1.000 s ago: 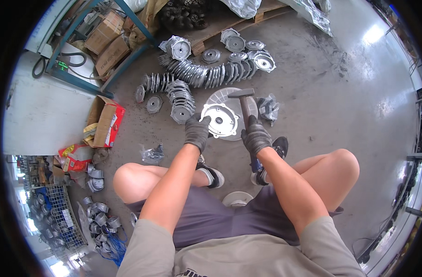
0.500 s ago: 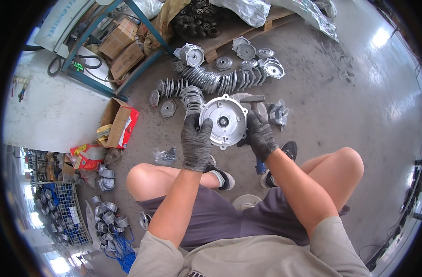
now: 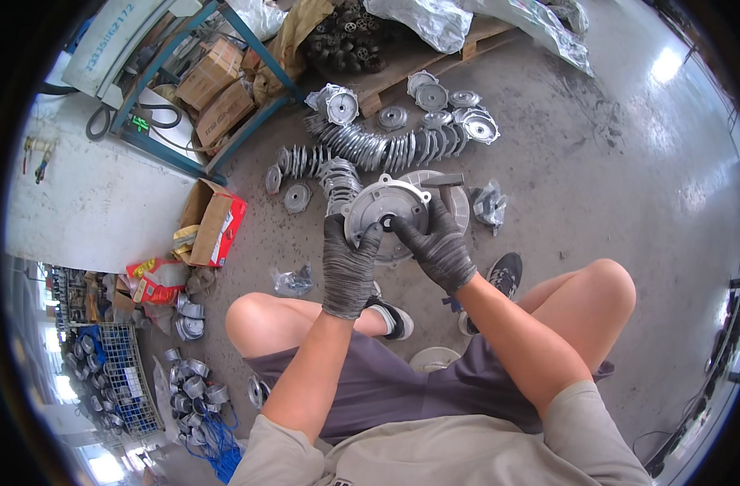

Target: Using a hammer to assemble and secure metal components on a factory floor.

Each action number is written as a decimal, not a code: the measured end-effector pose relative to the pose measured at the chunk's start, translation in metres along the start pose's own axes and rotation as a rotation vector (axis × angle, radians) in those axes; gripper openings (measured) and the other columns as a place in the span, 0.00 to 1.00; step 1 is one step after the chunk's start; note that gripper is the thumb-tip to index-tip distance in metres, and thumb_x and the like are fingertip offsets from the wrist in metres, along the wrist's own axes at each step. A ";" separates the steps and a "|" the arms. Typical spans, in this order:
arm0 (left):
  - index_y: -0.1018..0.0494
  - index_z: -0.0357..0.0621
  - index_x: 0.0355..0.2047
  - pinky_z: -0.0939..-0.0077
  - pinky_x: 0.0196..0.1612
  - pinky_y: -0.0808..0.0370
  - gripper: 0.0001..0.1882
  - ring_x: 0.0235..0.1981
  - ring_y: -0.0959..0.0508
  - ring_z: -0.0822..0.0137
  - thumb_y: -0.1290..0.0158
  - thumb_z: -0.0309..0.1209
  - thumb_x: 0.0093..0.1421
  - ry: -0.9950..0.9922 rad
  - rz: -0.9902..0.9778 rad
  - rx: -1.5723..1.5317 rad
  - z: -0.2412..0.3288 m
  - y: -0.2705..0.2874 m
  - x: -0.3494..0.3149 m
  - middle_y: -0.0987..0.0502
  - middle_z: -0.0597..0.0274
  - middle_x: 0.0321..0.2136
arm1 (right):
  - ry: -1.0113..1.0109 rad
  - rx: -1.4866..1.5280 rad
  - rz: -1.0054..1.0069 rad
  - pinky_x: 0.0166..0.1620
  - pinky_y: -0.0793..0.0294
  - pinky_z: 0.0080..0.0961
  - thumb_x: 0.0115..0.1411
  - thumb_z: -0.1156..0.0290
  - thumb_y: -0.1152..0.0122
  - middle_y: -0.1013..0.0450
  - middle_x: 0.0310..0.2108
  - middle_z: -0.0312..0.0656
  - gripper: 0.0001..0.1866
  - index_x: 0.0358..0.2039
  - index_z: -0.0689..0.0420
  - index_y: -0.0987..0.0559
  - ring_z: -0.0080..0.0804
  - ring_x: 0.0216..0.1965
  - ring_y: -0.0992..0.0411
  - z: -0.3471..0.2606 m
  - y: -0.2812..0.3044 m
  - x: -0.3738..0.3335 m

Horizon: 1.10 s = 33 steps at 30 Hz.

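A round silver cast-metal end cover (image 3: 392,198) with lugs around its rim is held tilted in front of me. My left hand (image 3: 347,263), in a grey glove, is closed on its left edge with the thumb on the face. My right hand (image 3: 441,253), gloved alike, grips the cover from the right, a digit reaching to the dark ring (image 3: 388,222) at the centre hole. Its other fingers are partly hidden. Behind the cover, a hammer (image 3: 441,181) lies across a round metal plate (image 3: 460,212) on the floor; my right hand hides part of its handle.
A curved row of similar covers (image 3: 370,146) stands on edge beyond, with loose ones around it. A clear plastic bag (image 3: 489,204) lies right, another bag (image 3: 293,279) left. An open red carton (image 3: 212,223) and blue-framed rack (image 3: 260,121) stand left; a wooden pallet (image 3: 435,61) is behind.
My right hand has moved from the cover's right rim inward to its centre hole. The cover has tilted and shifted slightly left, exposing more of the round plate behind.
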<state>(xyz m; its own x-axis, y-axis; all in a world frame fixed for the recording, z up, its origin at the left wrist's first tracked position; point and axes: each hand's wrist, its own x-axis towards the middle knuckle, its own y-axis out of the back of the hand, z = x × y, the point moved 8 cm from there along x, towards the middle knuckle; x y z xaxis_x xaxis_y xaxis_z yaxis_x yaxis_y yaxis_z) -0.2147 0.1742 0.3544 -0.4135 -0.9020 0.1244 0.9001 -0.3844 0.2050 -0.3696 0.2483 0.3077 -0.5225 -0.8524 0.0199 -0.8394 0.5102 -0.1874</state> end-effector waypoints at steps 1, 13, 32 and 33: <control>0.30 0.38 0.54 0.69 0.53 0.26 0.19 0.47 0.23 0.68 0.39 0.32 0.68 -0.045 -0.021 0.086 0.001 -0.004 0.004 0.22 0.55 0.46 | -0.028 -0.023 -0.002 0.42 0.22 0.30 0.64 0.64 0.28 0.22 0.41 0.44 0.22 0.50 0.61 0.27 0.29 0.41 0.23 -0.001 0.002 0.001; 0.23 0.39 0.48 0.65 0.49 0.24 0.17 0.39 0.21 0.63 0.34 0.31 0.61 -0.445 0.219 0.535 0.047 0.054 -0.004 0.19 0.57 0.41 | -0.193 0.244 -0.164 0.32 0.23 0.27 0.75 0.53 0.47 0.22 0.36 0.44 0.22 0.53 0.61 0.26 0.28 0.32 0.22 -0.018 -0.012 -0.009; 0.32 0.45 0.58 0.57 0.32 0.13 0.19 0.42 0.16 0.50 0.46 0.27 0.66 0.564 1.346 -0.086 -0.220 0.434 -0.407 0.22 0.50 0.49 | -0.039 -1.499 -0.164 0.72 0.41 0.50 0.55 0.62 0.29 0.43 0.69 0.68 0.35 0.64 0.50 0.26 0.67 0.70 0.46 0.167 0.069 0.031; 0.35 0.46 0.60 0.55 0.32 0.13 0.22 0.42 0.16 0.47 0.48 0.23 0.66 0.765 1.423 -0.158 -0.233 0.407 -0.441 0.23 0.48 0.49 | -0.039 -1.502 -0.182 0.72 0.41 0.50 0.55 0.62 0.29 0.43 0.69 0.68 0.35 0.64 0.50 0.26 0.67 0.70 0.46 0.167 0.069 0.029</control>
<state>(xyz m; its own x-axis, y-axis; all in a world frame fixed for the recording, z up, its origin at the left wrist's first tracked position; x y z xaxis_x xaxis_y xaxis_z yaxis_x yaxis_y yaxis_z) 0.3660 0.3695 0.1567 0.8388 -0.3900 -0.3800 0.4991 0.8297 0.2501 -0.4171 0.2396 0.1310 -0.4139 -0.9050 -0.0981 -0.2715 0.0199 0.9622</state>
